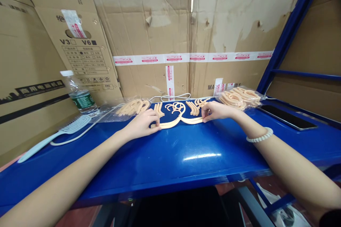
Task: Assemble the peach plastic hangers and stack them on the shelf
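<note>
A beige plastic clothes hanger point(170, 125) lies on the blue tabletop, its two arms spread sideways and its curved hook pointing to the back. My left hand point(145, 123) pinches the end of its left arm between thumb and fingers. At the right arm's end, my right hand point(214, 111) has its fingertips closed in the same way. Behind the hanger are short curved beige pieces point(159, 109) on the left and a similar group of beige pieces point(192, 108) on the right. More small hook-shaped parts point(174, 107) lie around the hook.
Clear bags of beige parts lie at the back left point(133, 106) and back right point(238, 98). A water bottle point(81, 99), a pale hairbrush point(66, 127) and a white cable point(80, 136) occupy the left. A phone point(289, 116) lies right. Cardboard point(160, 35) walls the back.
</note>
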`<action>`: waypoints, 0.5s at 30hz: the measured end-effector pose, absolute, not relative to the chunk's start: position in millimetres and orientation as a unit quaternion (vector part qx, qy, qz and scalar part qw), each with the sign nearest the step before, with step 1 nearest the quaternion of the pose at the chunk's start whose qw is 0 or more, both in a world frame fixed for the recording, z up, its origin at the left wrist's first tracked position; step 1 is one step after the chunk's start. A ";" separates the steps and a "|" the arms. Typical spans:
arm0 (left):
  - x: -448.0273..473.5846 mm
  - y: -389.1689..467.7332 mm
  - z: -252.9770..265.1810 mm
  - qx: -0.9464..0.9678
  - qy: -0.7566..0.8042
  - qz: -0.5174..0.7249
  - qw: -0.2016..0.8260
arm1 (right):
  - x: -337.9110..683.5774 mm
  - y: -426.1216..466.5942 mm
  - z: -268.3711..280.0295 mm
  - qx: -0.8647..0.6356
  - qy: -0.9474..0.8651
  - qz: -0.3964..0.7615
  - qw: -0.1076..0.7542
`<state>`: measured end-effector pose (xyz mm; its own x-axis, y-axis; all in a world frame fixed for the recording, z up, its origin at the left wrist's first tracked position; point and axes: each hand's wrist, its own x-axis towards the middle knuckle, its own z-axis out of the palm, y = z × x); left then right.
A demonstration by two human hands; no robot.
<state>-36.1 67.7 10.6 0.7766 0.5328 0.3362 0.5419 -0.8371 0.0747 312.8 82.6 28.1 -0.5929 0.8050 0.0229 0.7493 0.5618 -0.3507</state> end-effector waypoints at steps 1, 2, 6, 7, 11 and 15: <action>-35.7 67.0 10.9 -0.943 -0.283 -0.174 0.014 | 313.0 82.9 27.6 -0.442 -0.879 0.153 0.089; -35.5 66.4 11.3 -0.943 -0.282 -0.174 0.014 | 313.2 83.2 27.3 -0.443 -0.879 0.152 0.088; -35.1 65.0 13.3 -0.945 -0.280 -0.167 0.016 | 313.8 83.0 27.4 -0.445 -0.879 0.146 0.084; -34.9 64.7 13.6 -0.944 -0.284 -0.165 0.018 | 313.8 82.6 27.7 -0.443 -0.881 0.145 0.082; -34.8 63.9 12.5 -0.932 -0.326 -0.162 -0.003 | 314.0 80.9 27.9 -0.439 -0.881 0.143 0.099; -36.5 65.5 9.2 -0.927 -0.331 -0.171 -0.031 | 313.9 80.8 28.0 -0.449 -0.879 0.129 0.099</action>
<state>-36.5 65.5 9.2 0.7216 0.6253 0.2971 0.6041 -0.7784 0.1709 313.9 80.8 28.0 -0.5773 0.8144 0.0583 0.7634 0.5637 -0.3153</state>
